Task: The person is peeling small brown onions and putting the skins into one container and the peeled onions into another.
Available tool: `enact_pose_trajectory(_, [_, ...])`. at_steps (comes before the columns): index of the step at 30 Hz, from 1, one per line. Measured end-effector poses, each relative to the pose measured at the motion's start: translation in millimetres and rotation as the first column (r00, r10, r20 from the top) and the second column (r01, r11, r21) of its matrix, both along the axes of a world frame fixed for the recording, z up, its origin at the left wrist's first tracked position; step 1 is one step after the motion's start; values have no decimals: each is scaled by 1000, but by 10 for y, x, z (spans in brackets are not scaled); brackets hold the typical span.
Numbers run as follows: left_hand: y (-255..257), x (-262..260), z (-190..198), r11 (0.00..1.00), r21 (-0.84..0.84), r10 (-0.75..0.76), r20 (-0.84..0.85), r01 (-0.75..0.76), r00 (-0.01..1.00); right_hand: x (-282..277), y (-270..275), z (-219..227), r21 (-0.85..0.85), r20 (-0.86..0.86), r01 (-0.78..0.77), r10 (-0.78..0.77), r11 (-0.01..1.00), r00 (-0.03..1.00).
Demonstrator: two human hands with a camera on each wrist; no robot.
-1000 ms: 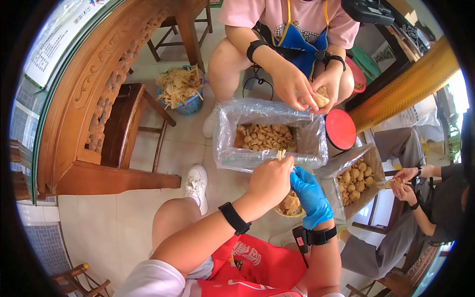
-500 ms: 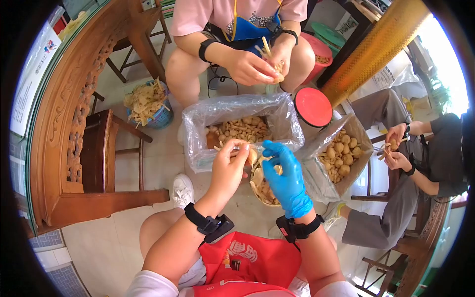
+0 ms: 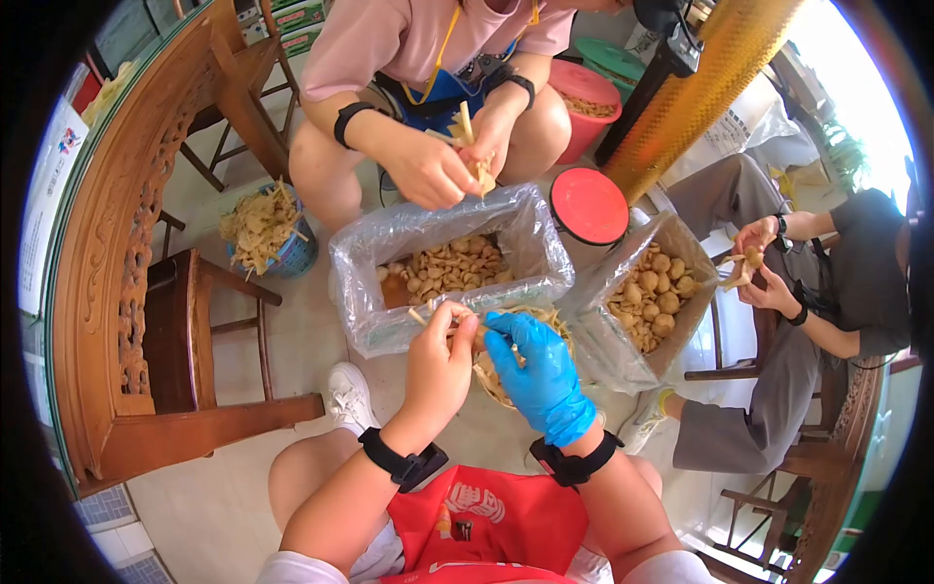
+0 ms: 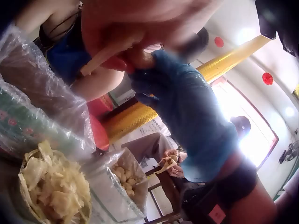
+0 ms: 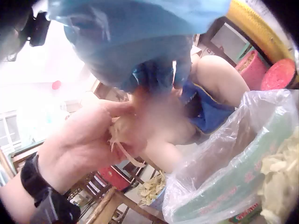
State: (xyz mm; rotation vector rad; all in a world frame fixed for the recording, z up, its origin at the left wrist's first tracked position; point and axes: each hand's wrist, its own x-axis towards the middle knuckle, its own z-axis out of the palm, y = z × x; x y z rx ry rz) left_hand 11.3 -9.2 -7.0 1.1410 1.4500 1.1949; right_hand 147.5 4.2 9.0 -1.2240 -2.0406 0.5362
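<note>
My bare left hand [image 3: 440,365] is raised over the near side of the plastic-lined box, its fingers and thumb pinching a pale piece with a thin stalk [image 3: 418,316]. The blue-gloved right hand [image 3: 541,378] meets it from the right, fingers curled onto the same piece. In the left wrist view the stalk [image 4: 108,52] sticks out from the left hand, and the gloved fingertips touch the round part. Pale strips [image 5: 126,154] hang from the left hand [image 5: 88,135] in the right wrist view. Most of the piece is hidden by fingers.
The lined box [image 3: 355,326] holds pale round pieces. Below the hands stands a basket of peelings [image 4: 56,186]. A second lined box [image 3: 623,355] holds round pieces. Around are a red lid [image 3: 590,206], a blue basket [image 3: 297,255], a wooden bench and two other people working with their hands.
Both hands have come together again after standing slightly apart half a second ago. The head view has shifted, so the boxes and the people appear further left.
</note>
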Motion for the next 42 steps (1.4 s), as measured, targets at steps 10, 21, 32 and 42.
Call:
enact_pose_trajectory(10, [-53, -15, 85, 933, 287, -12, -575, 216, 818, 6, -43, 102, -510, -241, -179, 60, 842, 969])
enact_pose_trajectory(21, [-48, 35, -16, 925, 342, 63, -568, 165, 821, 180, 0, -199, -524, -214, -191, 89, 830, 973])
enact_pose_trajectory(32, [-71, -100, 37, 936, 318, 29, -493, 149, 869, 38, -55, -92, -369, -81, -116, 93, 922, 992])
enact_pose_trajectory(42, [-63, -134, 52, 996, 57, -67, -5, 67, 998, 68, -31, -192, -542, -352, -122, -93, 832, 931])
